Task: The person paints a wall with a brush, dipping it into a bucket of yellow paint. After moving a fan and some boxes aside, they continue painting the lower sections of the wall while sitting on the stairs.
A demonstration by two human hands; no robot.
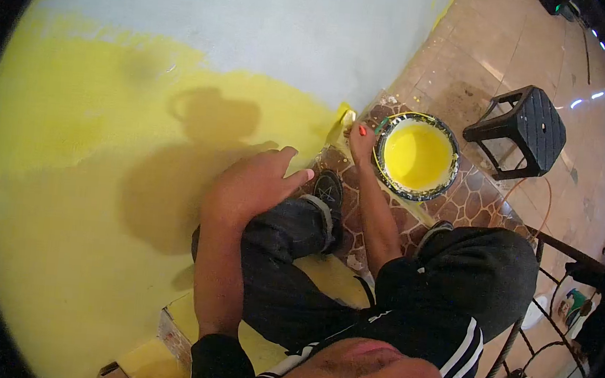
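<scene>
My right hand (361, 145) is closed around a paintbrush (343, 118), its head coated in yellow paint, at the bottom edge of the wall (75, 93). A small orange-red bit shows by the fingers. Right beside that hand stands a black-rimmed bucket (453, 174) of yellow paint (419, 155), its rim spattered with paint. My left hand (256, 185) is empty, thumb and fingers apart, in front of the painted wall and above my left leg (278, 233). The wall is yellow below and pale grey-white above, with a ragged border between.
A black plastic stool (534, 133) stands on the tiled floor beyond the bucket. Patterned brown tiles (479, 196) lie around the bucket and my shoe (328, 191). A dark metal railing (549, 308) runs along the right. A cable (549, 201) trails near the stool.
</scene>
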